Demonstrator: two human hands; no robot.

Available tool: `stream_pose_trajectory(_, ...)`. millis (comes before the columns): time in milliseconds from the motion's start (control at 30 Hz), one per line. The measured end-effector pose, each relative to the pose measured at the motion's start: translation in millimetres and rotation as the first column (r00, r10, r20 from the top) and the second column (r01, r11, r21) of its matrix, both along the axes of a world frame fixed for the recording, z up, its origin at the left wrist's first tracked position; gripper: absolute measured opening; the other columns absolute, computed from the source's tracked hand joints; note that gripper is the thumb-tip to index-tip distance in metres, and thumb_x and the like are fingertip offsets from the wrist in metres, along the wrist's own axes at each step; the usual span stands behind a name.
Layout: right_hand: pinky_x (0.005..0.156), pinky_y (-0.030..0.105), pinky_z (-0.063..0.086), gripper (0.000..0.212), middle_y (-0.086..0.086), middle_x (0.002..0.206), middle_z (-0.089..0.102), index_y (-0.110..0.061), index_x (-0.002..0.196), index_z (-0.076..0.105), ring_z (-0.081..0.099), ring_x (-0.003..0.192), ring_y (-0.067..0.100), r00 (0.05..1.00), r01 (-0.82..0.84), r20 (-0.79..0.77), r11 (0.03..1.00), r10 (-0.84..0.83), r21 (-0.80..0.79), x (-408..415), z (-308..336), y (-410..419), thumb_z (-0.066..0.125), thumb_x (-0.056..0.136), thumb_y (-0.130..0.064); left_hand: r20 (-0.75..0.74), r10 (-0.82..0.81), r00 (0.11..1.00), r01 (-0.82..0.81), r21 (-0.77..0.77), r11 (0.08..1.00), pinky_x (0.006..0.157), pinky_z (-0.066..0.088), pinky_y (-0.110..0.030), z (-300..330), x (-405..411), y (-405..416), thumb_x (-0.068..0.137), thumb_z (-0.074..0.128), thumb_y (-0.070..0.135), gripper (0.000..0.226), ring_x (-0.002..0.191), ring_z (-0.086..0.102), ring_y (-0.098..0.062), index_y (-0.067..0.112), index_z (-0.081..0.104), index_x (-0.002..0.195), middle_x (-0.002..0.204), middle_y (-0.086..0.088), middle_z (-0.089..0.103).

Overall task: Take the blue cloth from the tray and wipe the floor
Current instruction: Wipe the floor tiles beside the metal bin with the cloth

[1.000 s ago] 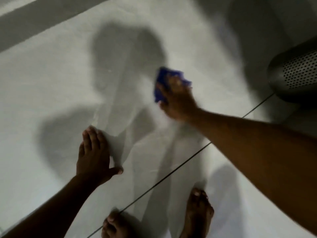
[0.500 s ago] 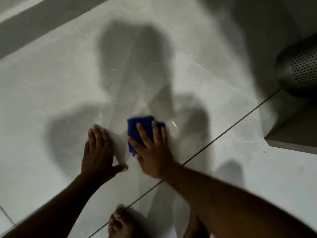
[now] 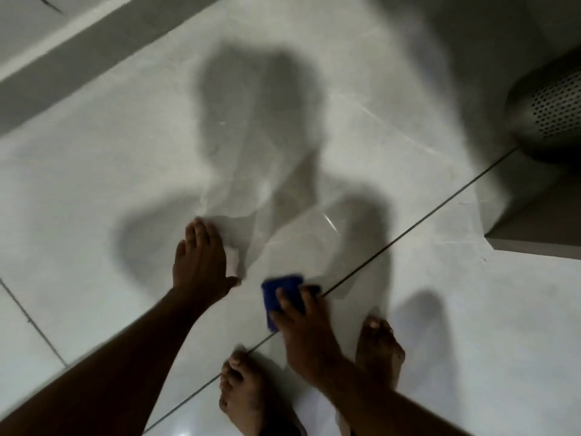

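Note:
The blue cloth (image 3: 276,294) lies folded on the pale grey tiled floor (image 3: 94,184), close to a dark grout line. My right hand (image 3: 305,332) presses down on it with fingers spread over its near half; part of the cloth is hidden under the fingers. My left hand (image 3: 201,262) rests flat on the floor to the left of the cloth, fingers together, holding nothing. No tray is in view.
My two bare feet (image 3: 248,394) stand just behind the hands, the right foot (image 3: 380,347) beside my right wrist. A dark perforated metal bin (image 3: 550,111) stands at the right edge. A grey raised ledge (image 3: 534,228) sits below it, and a dark skirting band (image 3: 78,64) crosses the top left.
My right hand has dragged the blue cloth from far ahead back toward my feet, across the tile to the grout line. My left hand stays planted on the floor.

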State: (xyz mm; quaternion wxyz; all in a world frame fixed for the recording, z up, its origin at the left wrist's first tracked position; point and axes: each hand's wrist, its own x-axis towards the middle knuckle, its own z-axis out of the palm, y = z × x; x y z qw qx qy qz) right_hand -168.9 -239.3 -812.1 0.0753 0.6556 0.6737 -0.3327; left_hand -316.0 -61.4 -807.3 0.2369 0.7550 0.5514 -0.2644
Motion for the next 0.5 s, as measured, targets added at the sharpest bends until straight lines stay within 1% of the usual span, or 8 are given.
stream_pose_trajectory(67,0.106,0.045,0.041,0.048,0.005,0.139,0.057,-0.019,0.128,0.058,0.05,0.128,0.035,0.974,0.098,-0.177,0.968,-0.141,-0.233,-12,30,-8,0.067,0.081,-0.018,-0.025,-0.037,0.999,0.036,-0.009,0.999,0.12,0.021,-0.052,30,-2,-2,0.074,0.074,0.051,0.12,0.148,0.005,-0.041,-0.003,-0.003,0.149,0.159,-0.027,0.009)
stream_pose_trajectory(133,0.107,0.027,0.036,0.043,0.006,0.141,0.055,-0.019,0.137,0.051,0.049,0.13,0.025,0.836,0.346,-0.232,0.806,-0.497,-0.48,-11,78,1,0.052,0.094,-0.02,-0.034,-0.001,0.999,0.0,-0.045,0.999,0.12,0.019,-0.051,76,-7,-9,0.082,0.067,0.046,0.108,0.149,0.005,-0.039,-0.002,-0.003,0.149,0.16,-0.025,0.01)
stream_pose_trajectory(200,0.104,0.025,0.037,0.042,0.007,0.139,0.057,-0.021,0.137,0.051,0.052,0.127,0.023,0.696,0.513,-0.213,0.682,-0.686,-0.522,-4,134,17,0.052,0.095,-0.022,0.001,0.101,0.995,-0.101,-0.095,0.99,0.121,0.019,-0.049,131,-9,-19,0.087,0.061,0.044,0.097,0.149,0.008,-0.038,-0.002,0.002,0.149,0.16,-0.023,0.014)
stream_pose_trajectory(267,0.104,0.03,0.042,0.041,0.008,0.136,0.059,-0.021,0.136,0.051,0.055,0.123,0.024,0.615,0.593,-0.234,0.637,-0.754,-0.493,6,206,37,0.052,0.095,-0.025,0.058,0.227,0.972,-0.211,-0.207,0.955,0.12,0.018,-0.045,200,-3,-30,0.094,0.052,0.043,0.082,0.149,0.012,-0.035,0.0,0.011,0.15,0.16,-0.019,0.02)
stream_pose_trajectory(333,0.102,0.034,0.046,0.041,0.009,0.136,0.059,-0.021,0.137,0.049,0.056,0.121,0.025,0.553,0.643,-0.274,0.612,-0.787,-0.46,13,284,56,0.051,0.096,-0.028,0.155,0.37,0.916,-0.303,-0.337,0.892,0.116,0.026,-0.039,276,9,-40,0.098,0.043,0.041,0.058,0.145,0.027,-0.031,0.006,0.036,0.144,0.153,-0.015,0.039)
stream_pose_trajectory(400,0.096,0.032,0.049,0.042,0.009,0.136,0.058,-0.022,0.139,0.047,0.058,0.119,0.025,0.495,0.685,-0.328,0.593,-0.805,-0.423,19,378,75,0.05,0.097,-0.029,0.306,0.556,0.773,-0.399,-0.446,0.801,0.097,0.043,-0.036,371,25,-47,0.1,0.042,0.036,0.031,0.123,0.056,-0.031,0.017,0.064,0.109,0.12,-0.011,0.067)
stream_pose_trajectory(433,0.092,0.027,0.047,0.042,0.008,0.136,0.059,-0.022,0.139,0.046,0.058,0.118,0.024,0.48,0.692,-0.366,0.601,-0.797,-0.401,21,422,82,0.05,0.098,-0.029,0.37,0.664,0.649,-0.455,-0.511,0.729,0.089,0.046,-0.034,419,33,-49,0.1,0.042,0.034,0.029,0.11,0.064,-0.026,0.02,0.067,0.097,0.106,-0.007,0.07)
stream_pose_trajectory(500,0.09,0.021,0.041,0.044,0.007,0.136,0.059,-0.021,0.142,0.044,0.057,0.12,0.023,0.484,0.696,-0.432,0.634,-0.761,-0.338,24,508,97,0.049,0.099,-0.027,0.432,0.827,0.36,-0.515,-0.647,0.562,0.084,0.047,-0.026,511,45,-48,0.1,0.043,0.036,0.034,0.095,0.064,-0.013,0.02,0.072,0.094,0.099,-0.002,0.071)
